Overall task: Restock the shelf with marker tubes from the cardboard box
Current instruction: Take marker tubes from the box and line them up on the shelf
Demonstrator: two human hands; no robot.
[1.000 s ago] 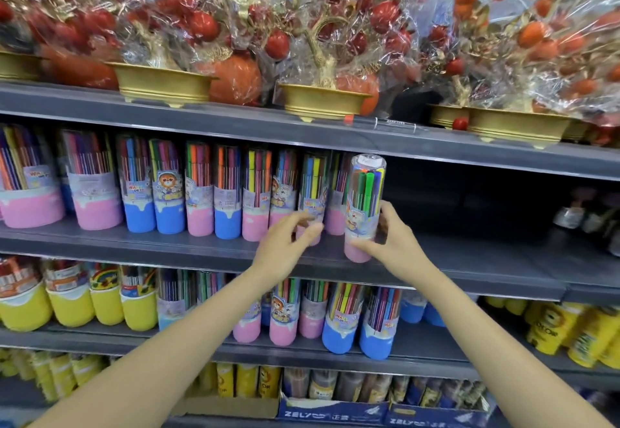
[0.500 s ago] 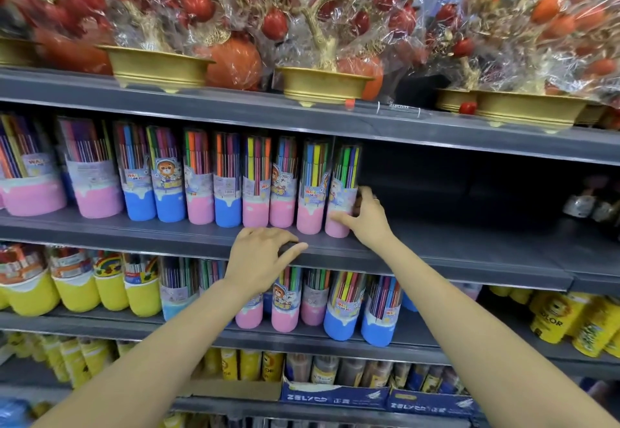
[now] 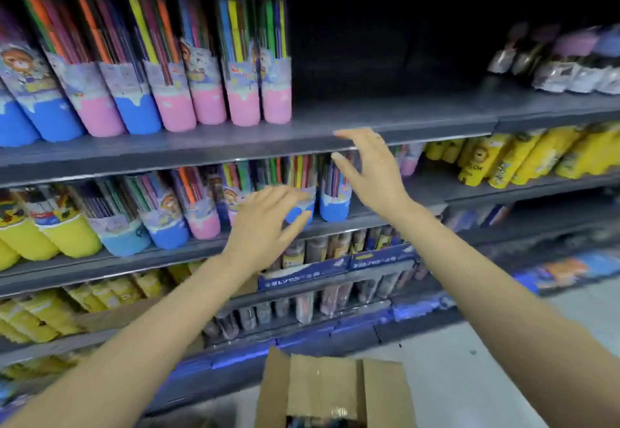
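Your right hand [image 3: 369, 172] hung in the air in front of the shelf [image 3: 369, 115], fingers straight and spread, holding nothing, its fingertips level with the shelf's front lip. Your left hand [image 3: 265, 223] was lower and just to the left, fingers loosely extended, also holding nothing, hovering in front of the tubes on the tier below; you could not tell from the view whether it touched them. On the shelf stood a row of marker tubes [image 3: 241, 68], upright and packed side by side, with pink and blue bases, the last pink one [image 3: 275, 65] at the right end of the row. To the right of that tube the shelf lay bare and dark up to some blurred packets [image 3: 570, 65] at the far right. The tier below carried more tubes [image 3: 167, 213] with blue and pink bases, yellow ones to the left, and yellow packs [image 3: 520, 156] on the right. The cardboard box [image 3: 332, 387] sat on the floor [image 3: 486, 354] below your arms, flaps open, with something colourful just visible inside.
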